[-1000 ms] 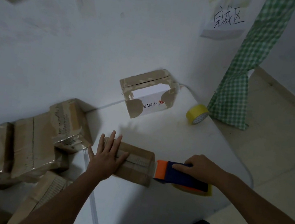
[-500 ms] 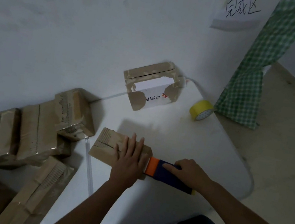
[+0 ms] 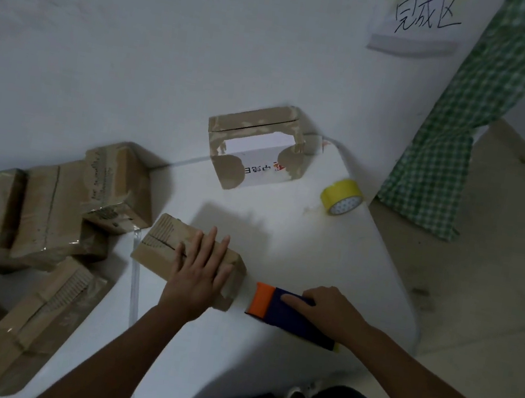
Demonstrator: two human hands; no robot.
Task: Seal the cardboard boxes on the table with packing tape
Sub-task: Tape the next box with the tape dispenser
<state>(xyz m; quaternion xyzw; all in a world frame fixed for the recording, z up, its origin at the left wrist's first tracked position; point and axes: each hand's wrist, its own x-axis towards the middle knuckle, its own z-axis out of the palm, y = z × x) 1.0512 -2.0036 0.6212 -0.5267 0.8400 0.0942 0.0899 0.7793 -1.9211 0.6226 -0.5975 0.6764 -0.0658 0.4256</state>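
Head view: white table (image 3: 330, 259) set against a white wall, dim light.
Box: small cardboard box (image 3: 166, 246) lies on the table near its left edge, long side running left to right, top seam facing up.
Left hand: left hand (image 3: 200, 274) lies flat on the right half of the box, fingers straight and slightly spread, palm pressing down.
Right hand: right hand (image 3: 329, 313) grips the dispenser from above, fingers curled round its body, index finger stretched forward along the top.
Dispenser: tape dispenser (image 3: 288, 314) with a dark blue body and orange front end sits low on the table just right of the box; orange end points at the box's right end, a narrow gap between them. Whether tape runs across that gap, cannot tell.
Open box: larger box (image 3: 254, 153) stands at the back of the table by the wall, open side toward the camera, white inside with print.
Roll: yellow tape roll (image 3: 340, 197) lies near the table's right rear edge, well apart from the hands.
Pile: stack of taped boxes (image 3: 51, 203) left of the table, several leaning on one another.
Sign: paper with handwriting (image 3: 421, 18) on the wall, upper right.
Cloth: green checked cloth (image 3: 460, 125) hangs at the right, beyond the table.
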